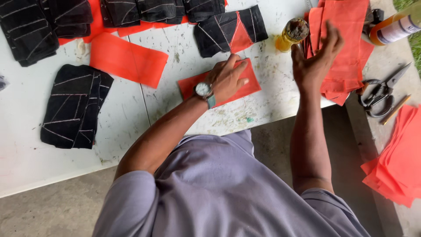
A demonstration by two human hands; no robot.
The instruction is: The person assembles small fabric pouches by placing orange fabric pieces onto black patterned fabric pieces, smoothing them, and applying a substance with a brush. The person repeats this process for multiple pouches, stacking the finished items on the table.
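Note:
My left hand (229, 78), a watch on its wrist, presses flat on an orange-red fabric rectangle (252, 85) lying on the white table (131, 127). My right hand (316, 59) hovers open, fingers spread, above the table's right edge, in front of a stack of orange-red fabric pieces (346, 30). It holds nothing. Just beyond the left hand lies a black stitched piece with an orange-red triangle (231, 30).
A jar of yellowish glue with a brush (293, 33) stands between the hands. Black stitched pieces (74, 107) and another orange-red rectangle (128, 59) lie at left. Scissors (382, 90), a pencil (395, 109), a bottle (397, 26) and more orange-red sheets (401, 162) sit at right.

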